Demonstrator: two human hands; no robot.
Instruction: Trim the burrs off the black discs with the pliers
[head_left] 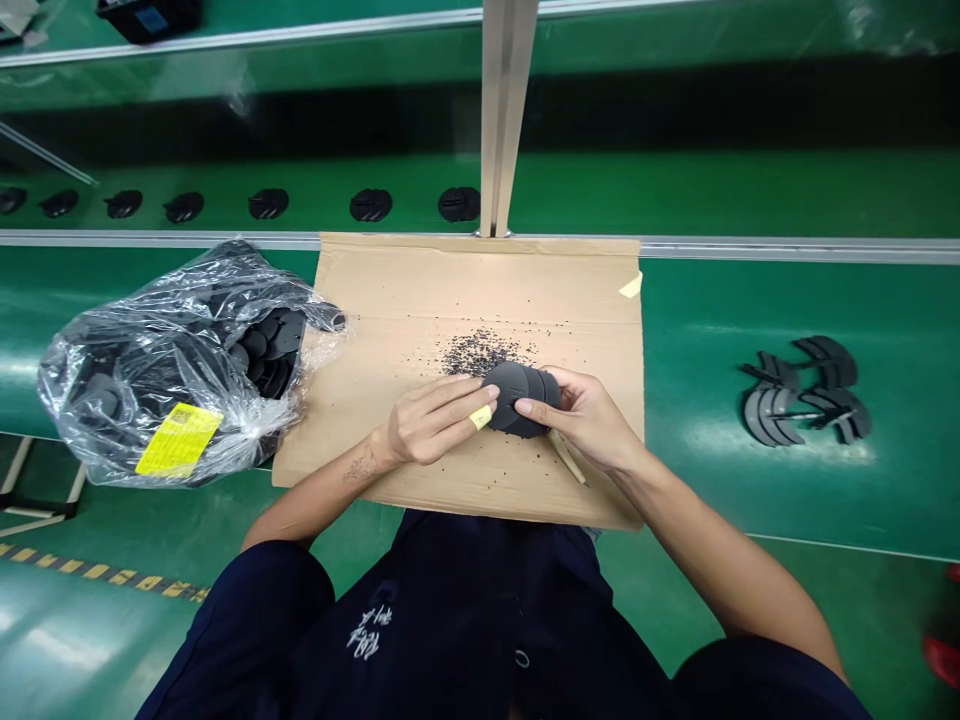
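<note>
Above the cardboard sheet (390,290), both hands are on a round black plastic part (512,392). My right hand (596,418) grips its right side, thumb on top and fingers behind. At the left edge, my left hand (439,418) has its fingers closed together against the part; its thumb is hidden. Yellow tape wraps one left fingertip. Tiny black bits (480,352) lie scattered on the cardboard just beyond the part. A thin tan stick-like object (568,458) lies below my right hand, partly covered.
A clear plastic bag (150,350) of black parts with a yellow label overlaps the cardboard's left side. Curved black pieces (806,390) lie on the green table to the right. Several round black parts (371,205) line the strip behind, near an upright metal post (506,120).
</note>
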